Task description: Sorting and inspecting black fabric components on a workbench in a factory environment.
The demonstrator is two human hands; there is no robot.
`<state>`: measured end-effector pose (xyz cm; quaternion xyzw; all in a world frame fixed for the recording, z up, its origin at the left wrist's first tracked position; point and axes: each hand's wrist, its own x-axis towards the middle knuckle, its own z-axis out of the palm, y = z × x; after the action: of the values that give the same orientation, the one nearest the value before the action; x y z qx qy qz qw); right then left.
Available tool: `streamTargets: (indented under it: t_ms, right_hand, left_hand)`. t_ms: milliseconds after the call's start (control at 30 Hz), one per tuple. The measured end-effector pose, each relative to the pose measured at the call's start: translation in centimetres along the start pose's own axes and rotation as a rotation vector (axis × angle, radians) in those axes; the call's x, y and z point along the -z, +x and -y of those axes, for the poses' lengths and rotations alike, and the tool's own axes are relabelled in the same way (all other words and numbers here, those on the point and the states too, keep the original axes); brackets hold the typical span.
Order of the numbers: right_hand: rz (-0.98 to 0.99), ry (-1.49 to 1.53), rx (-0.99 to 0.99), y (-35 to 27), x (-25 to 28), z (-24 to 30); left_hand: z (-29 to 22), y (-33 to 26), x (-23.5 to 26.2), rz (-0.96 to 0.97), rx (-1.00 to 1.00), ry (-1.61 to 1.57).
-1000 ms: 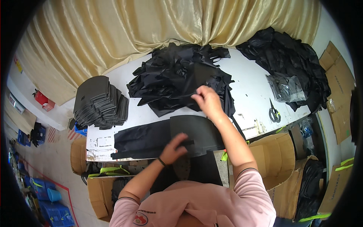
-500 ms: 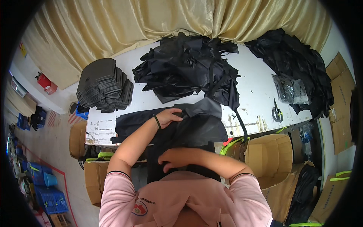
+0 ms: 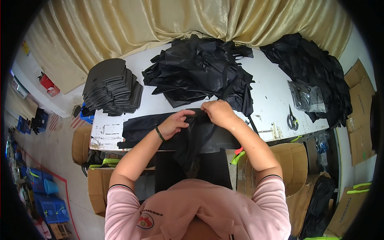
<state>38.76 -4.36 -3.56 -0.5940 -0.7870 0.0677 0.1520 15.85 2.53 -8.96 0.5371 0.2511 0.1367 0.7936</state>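
A long black fabric piece [image 3: 140, 127] lies along the front edge of the white table, with a loose part hanging over the edge toward my lap. My right hand [image 3: 219, 113] is closed, pinching the upper edge of this fabric. Beside it on the left, my left hand [image 3: 175, 125] rests on the cloth, its fingers bent and apart and nothing visibly gripped. Beyond both hands rises a large heap of black fabric pieces [image 3: 200, 72]. The fingertips of my right hand are partly hidden.
Dark grey curved panels [image 3: 110, 86] are stacked at the table's left. On the right lie black-handled scissors [image 3: 293, 120], a clear plastic bag [image 3: 308, 97] and another black fabric pile [image 3: 312, 68]. Open cardboard boxes [image 3: 290, 160] stand below the front edge.
My right hand has moved from near my body up to the fabric's far edge and pinched it. The raised grey flap has come down; my left hand has shifted slightly.
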Motion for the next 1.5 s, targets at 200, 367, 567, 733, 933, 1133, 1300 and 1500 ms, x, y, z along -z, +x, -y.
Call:
streamTargets:
  t_ms: [200,367,567,733,933,1133,1300,1500]
  right_hand:
    - [-0.259,-0.04,0.374,0.7,6.5,3.5]
    - [0.111,0.213,0.091,-0.6,8.0,4.6]
    - [0.045,0.339,0.104,-1.0,6.6,4.8]
    - [-0.026,0.243,0.349,-0.4,11.8,7.0]
    - [-0.061,-0.223,0.305,0.6,16.4,7.1]
    - [-0.19,-0.186,0.139,0.9,18.4,3.4]
    - [-0.264,-0.142,0.139,0.3,16.2,-0.3]
    - [-0.403,-0.086,0.22,-4.2,10.9,-2.4]
  left_hand:
    - [-4.6,-2.4,-2.8,0.013,-0.174,-0.113]
    - [-6.2,-3.2,-3.3,0.202,-0.276,-0.266]
    - [-7.4,-5.2,-4.3,0.127,-0.194,-0.253]
    - [-7.2,-5.4,-3.5,0.115,-0.126,0.267]
    - [-6.4,-5.7,-0.4,0.088,-0.029,0.427]
    - [-4.8,-9.2,6.6,-0.424,-0.139,1.058]
    - [-4.8,-13.6,9.9,-0.833,-0.336,1.166]
    - [-4.2,-17.1,9.1,-1.119,-0.441,1.148]
